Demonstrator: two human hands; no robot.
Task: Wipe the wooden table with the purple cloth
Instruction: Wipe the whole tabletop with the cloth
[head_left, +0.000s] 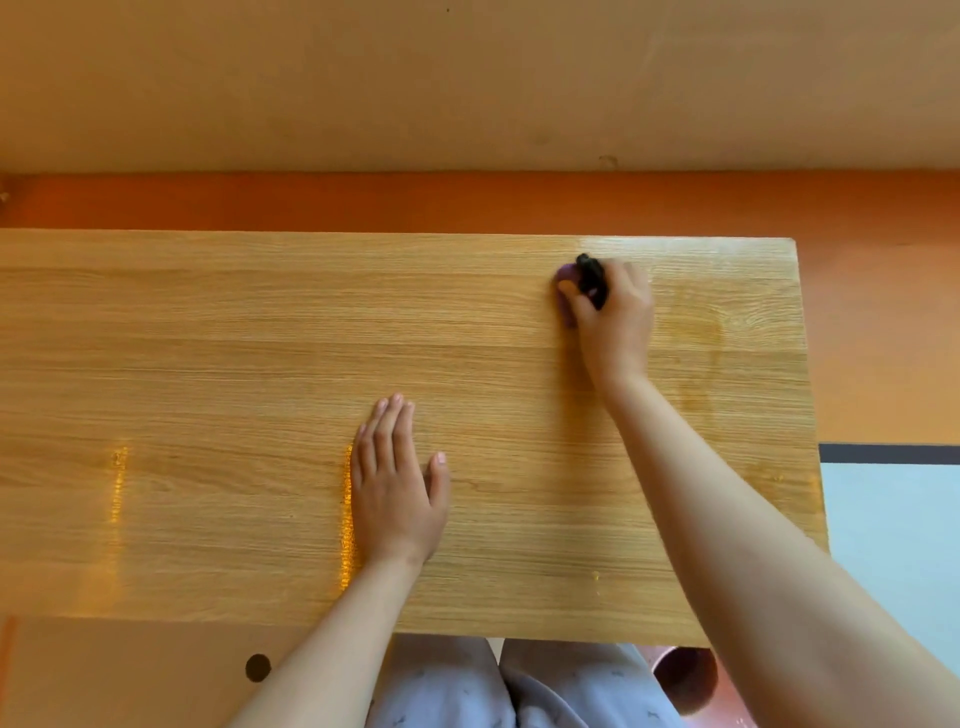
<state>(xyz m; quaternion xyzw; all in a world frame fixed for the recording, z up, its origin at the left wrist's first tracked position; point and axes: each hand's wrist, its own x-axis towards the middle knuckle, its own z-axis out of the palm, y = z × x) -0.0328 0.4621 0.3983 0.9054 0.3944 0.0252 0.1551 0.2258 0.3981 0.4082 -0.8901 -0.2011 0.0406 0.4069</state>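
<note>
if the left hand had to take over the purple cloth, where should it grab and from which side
Probably the purple edge showing past the fingertips of the right hand, approached from the left: that hand covers the rest, and a black object lies above it.

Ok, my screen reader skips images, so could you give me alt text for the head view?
A person's right hand presses a purple cloth on the far right part of a wooden table, seen from above. The left hand lies flat, fingers spread, near the table's middle.

One table (208, 338), two hands: left hand (397, 488) and right hand (615, 317). One cloth (566, 275), one black object (592, 278), one bucket (685, 680).
</note>
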